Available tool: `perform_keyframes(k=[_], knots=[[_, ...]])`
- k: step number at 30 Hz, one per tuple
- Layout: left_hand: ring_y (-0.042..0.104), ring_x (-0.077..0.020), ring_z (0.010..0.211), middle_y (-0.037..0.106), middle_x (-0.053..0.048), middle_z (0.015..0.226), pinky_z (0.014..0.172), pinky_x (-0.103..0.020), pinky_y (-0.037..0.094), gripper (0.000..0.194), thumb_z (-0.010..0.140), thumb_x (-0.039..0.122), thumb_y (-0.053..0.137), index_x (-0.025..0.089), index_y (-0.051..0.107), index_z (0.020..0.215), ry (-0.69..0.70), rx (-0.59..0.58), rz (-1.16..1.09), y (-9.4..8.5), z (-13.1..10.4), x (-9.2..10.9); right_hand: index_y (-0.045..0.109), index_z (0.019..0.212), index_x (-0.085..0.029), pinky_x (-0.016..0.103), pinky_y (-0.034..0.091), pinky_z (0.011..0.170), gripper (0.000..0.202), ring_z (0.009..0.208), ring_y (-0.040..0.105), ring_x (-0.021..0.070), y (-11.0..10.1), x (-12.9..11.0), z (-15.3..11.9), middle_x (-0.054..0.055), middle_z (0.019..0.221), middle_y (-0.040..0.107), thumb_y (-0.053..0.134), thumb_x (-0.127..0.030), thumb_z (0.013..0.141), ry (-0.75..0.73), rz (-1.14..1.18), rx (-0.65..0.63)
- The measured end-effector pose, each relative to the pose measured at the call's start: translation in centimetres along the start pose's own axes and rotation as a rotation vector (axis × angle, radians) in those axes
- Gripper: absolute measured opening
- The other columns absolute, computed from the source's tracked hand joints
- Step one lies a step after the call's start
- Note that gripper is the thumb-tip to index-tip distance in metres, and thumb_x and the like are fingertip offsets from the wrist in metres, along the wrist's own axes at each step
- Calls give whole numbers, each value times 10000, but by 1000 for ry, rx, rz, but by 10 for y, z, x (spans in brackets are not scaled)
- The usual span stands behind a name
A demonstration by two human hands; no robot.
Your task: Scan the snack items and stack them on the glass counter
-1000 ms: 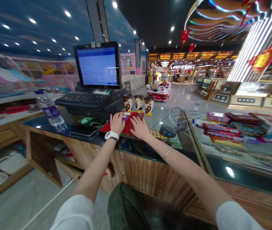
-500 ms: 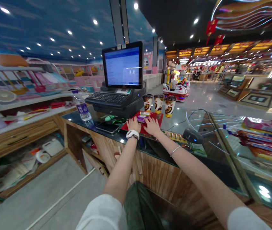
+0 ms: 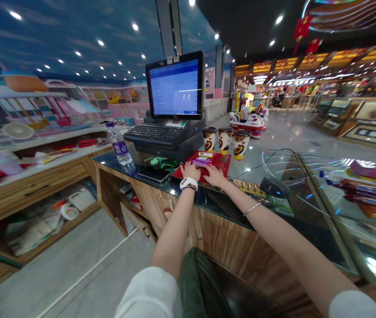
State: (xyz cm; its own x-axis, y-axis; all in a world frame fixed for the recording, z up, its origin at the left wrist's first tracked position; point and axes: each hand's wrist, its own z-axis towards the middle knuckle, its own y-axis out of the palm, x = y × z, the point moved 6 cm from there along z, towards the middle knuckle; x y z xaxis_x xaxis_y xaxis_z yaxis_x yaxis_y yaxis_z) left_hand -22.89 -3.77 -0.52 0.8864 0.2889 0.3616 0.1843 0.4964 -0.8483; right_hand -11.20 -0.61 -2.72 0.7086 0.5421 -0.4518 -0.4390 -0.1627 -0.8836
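On the glass counter lies a flat red sheet [image 3: 223, 164]. Several slim purple-wrapped sticks [image 3: 203, 160] rest side by side on it, with a yellow-orange stick [image 3: 205, 154] just behind. My left hand [image 3: 189, 171], wearing a white watch, lies at the sheet's left part, its fingers stretched toward the near ends of the purple sticks. My right hand [image 3: 214, 176] rests on the sheet's front part, fingers extended, index fingertip close to the purple sticks' right ends. Whether either hand touches the sticks is too small to tell.
Behind the sheet stand three patterned paper cups [image 3: 225, 140]. A monitor [image 3: 175, 87] with a keyboard [image 3: 156, 134] is at the back left. Nearby are a water bottle [image 3: 119, 145], a phone [image 3: 154, 173] and a black scanner [image 3: 275, 187]. Snack packs [image 3: 370, 190] lie at right.
My right hand has drawn slightly back from the purple sticks, leaving more of them uncovered. My left hand stays beside them. The whole view has shifted a little.
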Motion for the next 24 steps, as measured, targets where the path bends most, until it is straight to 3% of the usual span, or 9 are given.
perform_keyframes(k=[7,15,21,24], knots=[[346,-244,1488,448,-46,1563,1262,-509,185,448,767,66,519,230,735,1123,-8,23,-157,-14,-6,8,360,1527,-214,595,183,1217,689,1537,200,291,-14,2,-9,139,1669,196,531,-183,861,-10,91,85],[296,-243,1512,382,-4,1605,1244,-516,247,592,736,-6,450,250,704,1205,191,92,-279,-32,-17,30,417,1498,-171,555,231,1219,685,1530,227,288,-55,9,-35,149,1661,219,528,-144,823,-80,108,186],[431,-186,1434,500,-41,1522,1216,-390,354,662,757,-5,435,240,591,1352,299,246,-366,-40,-37,71,467,1459,-158,460,259,1234,649,1516,272,235,-101,23,-70,124,1601,367,471,-130,811,-187,95,428],[490,-180,1377,571,-62,1444,1191,-372,381,564,844,38,443,226,560,1363,329,323,-439,-43,-47,100,467,1451,-154,462,255,1237,655,1514,279,235,-118,40,-91,126,1585,393,460,-127,797,-180,113,503]])
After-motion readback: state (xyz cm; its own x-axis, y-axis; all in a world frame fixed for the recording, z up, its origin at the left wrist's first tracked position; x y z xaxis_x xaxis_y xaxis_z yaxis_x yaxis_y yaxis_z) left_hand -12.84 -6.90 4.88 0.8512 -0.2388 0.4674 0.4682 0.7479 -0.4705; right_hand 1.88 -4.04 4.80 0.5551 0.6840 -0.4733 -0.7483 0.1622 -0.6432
